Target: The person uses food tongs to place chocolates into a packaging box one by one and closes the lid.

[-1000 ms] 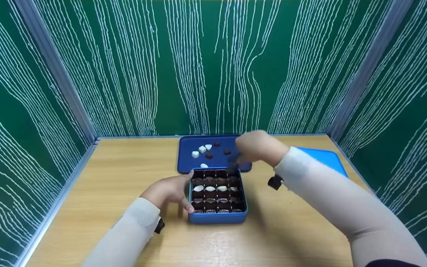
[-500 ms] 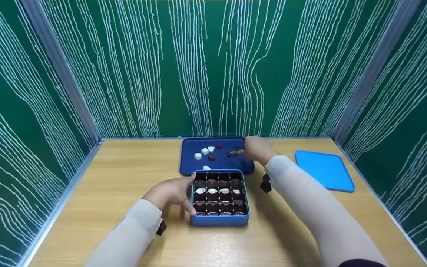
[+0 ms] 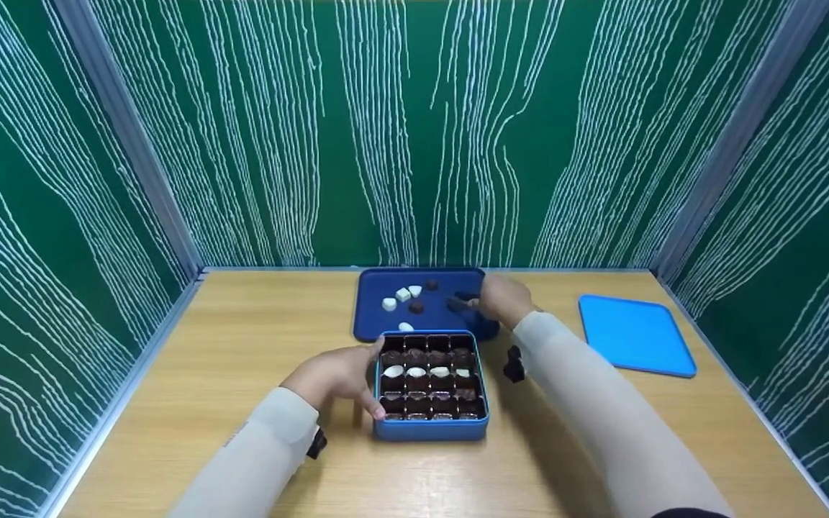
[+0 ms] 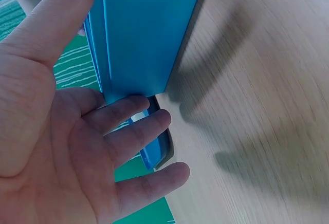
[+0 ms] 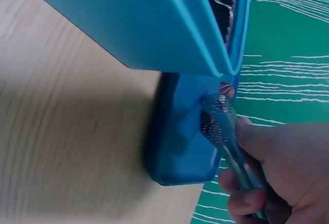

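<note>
A blue square tin (image 3: 430, 432) sits on the table, fitted with a dark divided insert. Rows of dark chocolates (image 3: 437, 357) and white chocolates (image 3: 416, 372) fill some compartments. My left hand (image 3: 342, 370) holds the tin's left side, thumb at the near corner and forefinger toward the far one; in the left wrist view the other fingers (image 4: 154, 180) stick out loose. Over the dark blue tray (image 3: 371, 322), my right hand (image 3: 506, 298) grips metal tongs (image 5: 223, 126). Their perforated heads straddle a dark chocolate (image 5: 206, 118) at the tray's right part.
On the tray lie several loose white chocolates (image 3: 404, 294) and dark ones (image 3: 417, 307). A light blue lid (image 3: 636, 334) lies flat on the right of the table. Green walls with white lines (image 3: 357, 144) enclose the table at the back and sides.
My right hand has moved from above the tin's far right corner to the tray, its tongs now around a dark chocolate. The left hand keeps its hold; the view has shifted slightly.
</note>
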{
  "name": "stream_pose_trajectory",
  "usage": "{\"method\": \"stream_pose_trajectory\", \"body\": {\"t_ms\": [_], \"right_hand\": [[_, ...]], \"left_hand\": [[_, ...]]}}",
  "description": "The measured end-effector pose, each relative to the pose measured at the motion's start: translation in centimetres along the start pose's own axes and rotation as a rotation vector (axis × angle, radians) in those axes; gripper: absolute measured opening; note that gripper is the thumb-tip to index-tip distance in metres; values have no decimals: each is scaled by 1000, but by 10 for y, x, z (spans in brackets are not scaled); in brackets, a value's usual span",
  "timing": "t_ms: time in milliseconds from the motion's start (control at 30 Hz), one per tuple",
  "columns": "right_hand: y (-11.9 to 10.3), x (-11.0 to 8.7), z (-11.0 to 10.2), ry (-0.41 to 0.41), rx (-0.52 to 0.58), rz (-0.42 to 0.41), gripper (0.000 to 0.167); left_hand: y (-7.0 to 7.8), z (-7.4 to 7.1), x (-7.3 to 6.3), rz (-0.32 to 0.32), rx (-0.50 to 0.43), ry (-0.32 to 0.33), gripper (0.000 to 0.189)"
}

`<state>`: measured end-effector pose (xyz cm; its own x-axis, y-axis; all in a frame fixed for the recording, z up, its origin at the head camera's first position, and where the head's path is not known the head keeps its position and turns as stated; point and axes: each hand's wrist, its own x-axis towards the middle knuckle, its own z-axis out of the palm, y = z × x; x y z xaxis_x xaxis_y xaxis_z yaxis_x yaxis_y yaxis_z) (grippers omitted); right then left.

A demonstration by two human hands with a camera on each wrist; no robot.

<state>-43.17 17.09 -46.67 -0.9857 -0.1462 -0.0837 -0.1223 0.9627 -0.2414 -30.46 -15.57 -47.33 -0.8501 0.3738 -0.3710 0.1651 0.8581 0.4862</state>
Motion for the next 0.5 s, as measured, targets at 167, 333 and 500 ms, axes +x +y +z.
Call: {"method": "stream_pose_trajectory", "body": {"t_ms": [167,333,500], "right_hand": [[4,-7,-17,-44,-76,-63,29],[6,-10,-28,-113,-177,-63,28],[9,-17,-34,-129,-229,-79,44]], "left_hand": [[0,-3,-1,21,-17,-10,151],[-1,-6,0,32,-18,-23,150],[1,-5,3,39,-15,-33,151]]}}
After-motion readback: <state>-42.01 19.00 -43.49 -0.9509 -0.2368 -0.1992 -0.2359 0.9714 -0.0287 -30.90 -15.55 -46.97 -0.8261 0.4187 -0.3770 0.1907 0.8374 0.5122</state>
